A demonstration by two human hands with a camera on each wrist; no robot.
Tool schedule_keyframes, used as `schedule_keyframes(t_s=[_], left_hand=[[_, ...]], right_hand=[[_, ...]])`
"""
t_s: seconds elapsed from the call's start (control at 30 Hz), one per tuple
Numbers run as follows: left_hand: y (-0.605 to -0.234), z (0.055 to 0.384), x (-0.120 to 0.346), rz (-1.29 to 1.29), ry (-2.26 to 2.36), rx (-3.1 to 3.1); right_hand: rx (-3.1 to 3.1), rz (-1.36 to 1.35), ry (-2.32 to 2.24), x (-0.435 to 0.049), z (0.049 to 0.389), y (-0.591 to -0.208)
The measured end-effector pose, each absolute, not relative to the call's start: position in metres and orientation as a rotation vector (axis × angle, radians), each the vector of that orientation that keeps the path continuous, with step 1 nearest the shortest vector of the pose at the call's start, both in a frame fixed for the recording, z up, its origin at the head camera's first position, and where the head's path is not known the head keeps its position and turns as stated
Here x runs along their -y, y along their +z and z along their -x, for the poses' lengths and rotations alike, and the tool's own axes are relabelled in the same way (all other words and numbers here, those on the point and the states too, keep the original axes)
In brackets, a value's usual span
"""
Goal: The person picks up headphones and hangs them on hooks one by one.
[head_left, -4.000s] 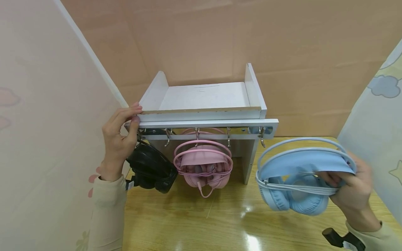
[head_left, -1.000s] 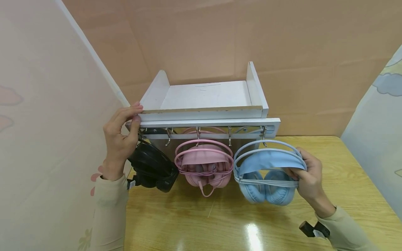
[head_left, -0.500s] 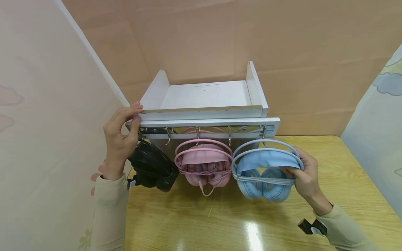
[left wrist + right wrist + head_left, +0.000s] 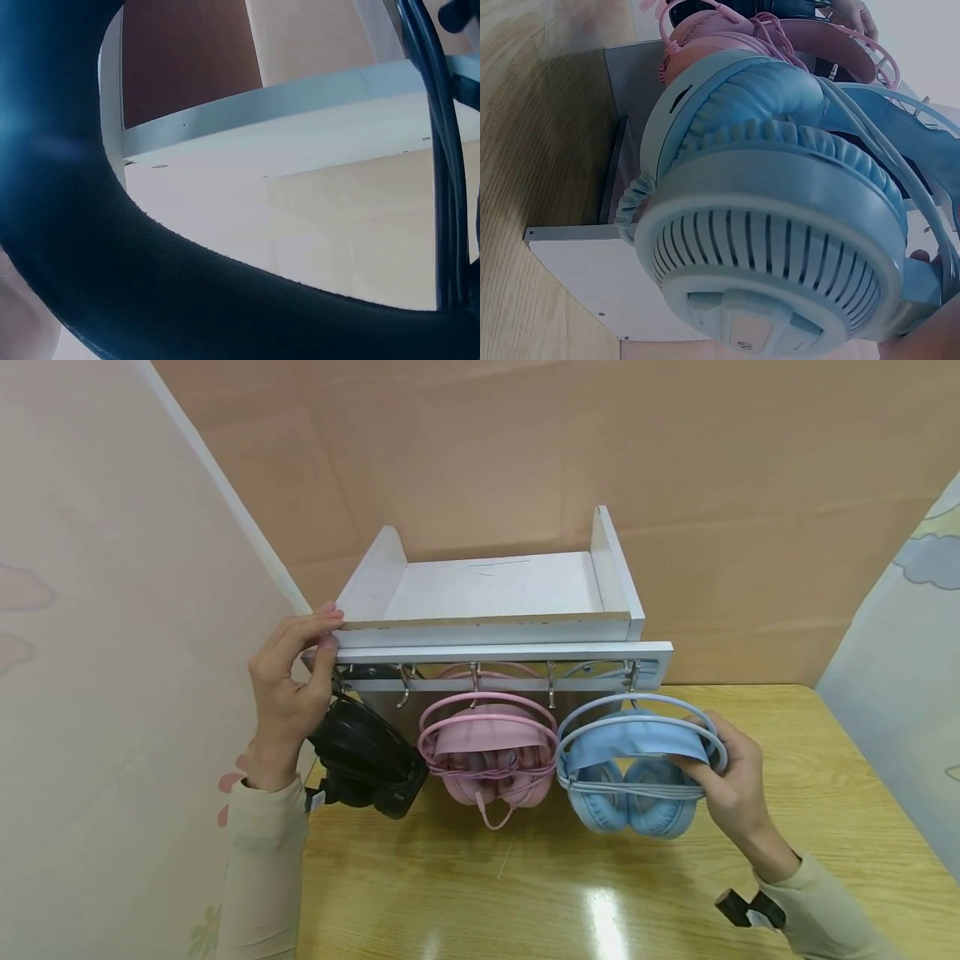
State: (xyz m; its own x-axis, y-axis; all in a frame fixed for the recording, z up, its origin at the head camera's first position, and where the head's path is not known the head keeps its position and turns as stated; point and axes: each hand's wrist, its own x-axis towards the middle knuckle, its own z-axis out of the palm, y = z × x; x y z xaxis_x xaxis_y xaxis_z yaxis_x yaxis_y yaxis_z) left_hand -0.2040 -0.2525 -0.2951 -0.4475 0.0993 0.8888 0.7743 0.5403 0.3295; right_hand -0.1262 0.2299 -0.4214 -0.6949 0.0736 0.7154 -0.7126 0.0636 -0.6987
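Observation:
In the head view, my right hand (image 4: 733, 772) holds the right side of the headband of the light blue headphones (image 4: 637, 739), with the thumb inside the band. The outer blue hoop overlaps the rightmost metal hook (image 4: 633, 677) of the white rail (image 4: 517, 653). A big blue ear cup (image 4: 772, 225) fills the right wrist view. My left hand (image 4: 288, 693) grips the left end of the white shelf (image 4: 495, 585), fingers on top and thumb at the rail's front. Below that hand hang black headphones (image 4: 367, 752), whose cushion (image 4: 187, 277) looms in the left wrist view.
Pink headphones (image 4: 491, 743) hang from the middle hook, close beside the blue ones. Hooks without headphones stand on either side of it. Beneath is a wooden tabletop (image 4: 525, 893). A brown panel (image 4: 525, 452) rises behind, with pale walls left and right.
Over four seconds my right hand has carried the blue headphones leftward to the rail's right end. Lately they have barely moved, the fingers shifting slightly on the headband. My left hand stays put.

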Motion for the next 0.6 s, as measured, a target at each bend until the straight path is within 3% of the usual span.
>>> schedule_keyframes(t_s=[0.6], left_hand=[[-0.305,0.181,0.277,0.662,-0.786,2.090]], right_hand=[[1.896,-0.941,1.722,-0.265,0.117,-0.417]])
